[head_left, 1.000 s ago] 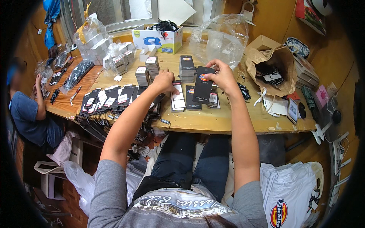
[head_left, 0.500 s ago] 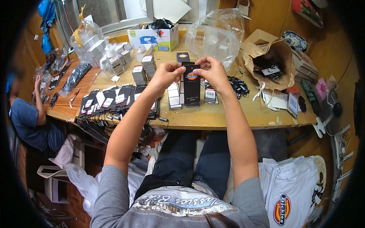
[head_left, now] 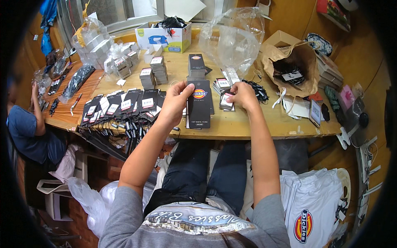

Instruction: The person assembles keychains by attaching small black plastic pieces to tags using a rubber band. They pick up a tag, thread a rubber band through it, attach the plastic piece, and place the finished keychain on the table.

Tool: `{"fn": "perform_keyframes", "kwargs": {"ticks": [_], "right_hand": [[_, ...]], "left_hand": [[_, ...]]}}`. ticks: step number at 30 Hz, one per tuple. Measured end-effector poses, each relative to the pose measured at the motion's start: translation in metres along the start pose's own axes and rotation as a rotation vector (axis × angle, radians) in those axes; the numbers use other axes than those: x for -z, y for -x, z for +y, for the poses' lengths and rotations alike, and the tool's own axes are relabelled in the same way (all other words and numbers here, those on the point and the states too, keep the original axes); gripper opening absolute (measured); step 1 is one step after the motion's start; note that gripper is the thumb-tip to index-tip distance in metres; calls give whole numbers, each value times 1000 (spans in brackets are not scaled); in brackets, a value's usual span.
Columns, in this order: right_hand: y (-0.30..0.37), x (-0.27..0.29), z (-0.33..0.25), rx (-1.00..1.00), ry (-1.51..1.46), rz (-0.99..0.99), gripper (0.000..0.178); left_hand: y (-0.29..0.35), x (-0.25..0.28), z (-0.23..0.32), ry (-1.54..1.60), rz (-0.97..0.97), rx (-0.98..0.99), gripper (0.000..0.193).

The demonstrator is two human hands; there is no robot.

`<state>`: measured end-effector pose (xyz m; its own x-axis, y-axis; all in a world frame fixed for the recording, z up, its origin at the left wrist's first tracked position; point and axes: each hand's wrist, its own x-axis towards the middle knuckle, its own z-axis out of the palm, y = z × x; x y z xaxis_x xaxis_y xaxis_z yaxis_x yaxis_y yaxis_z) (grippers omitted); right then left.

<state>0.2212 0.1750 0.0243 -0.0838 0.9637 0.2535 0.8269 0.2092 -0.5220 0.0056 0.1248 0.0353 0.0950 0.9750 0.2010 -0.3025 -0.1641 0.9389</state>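
So the left hand is pinching a tall black tag by its top corner, just above the desk: glossy-looking, red-and-yellow logo, small pale print. Right hand is on some small white labels; can't tell if it's gripping one. Paper bag has dark tags inside, printed box has black strings.

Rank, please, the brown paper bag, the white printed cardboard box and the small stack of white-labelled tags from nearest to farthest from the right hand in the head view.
1. Small stack of white-labelled tags, at the right hand, on its left.
2. Brown paper bag, to the right and farther back.
3. White printed cardboard box, far back left.
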Motion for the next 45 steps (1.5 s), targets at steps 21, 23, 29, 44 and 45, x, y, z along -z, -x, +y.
{"fn": "perform_keyframes", "kwargs": {"ticks": [21, 23, 29, 44, 45], "right_hand": [[79, 18, 49, -270, -174, 492, 14], [70, 24, 53, -371, -20, 292, 16], [54, 27, 85, -389, -571, 184, 17], [76, 38, 34, 1, -1530, 202, 14], [81, 37, 26, 18, -1463, 219, 14]], "left_hand": [[86, -31, -34, -89, -199, 224, 22], [87, -33, -31, -54, -227, 258, 22], [91, -35, -30, 2, -291, 324, 22], [90, -43, -29, 52, -278, 249, 20], [89, -45, -28, 52, -281, 210, 19]]}}
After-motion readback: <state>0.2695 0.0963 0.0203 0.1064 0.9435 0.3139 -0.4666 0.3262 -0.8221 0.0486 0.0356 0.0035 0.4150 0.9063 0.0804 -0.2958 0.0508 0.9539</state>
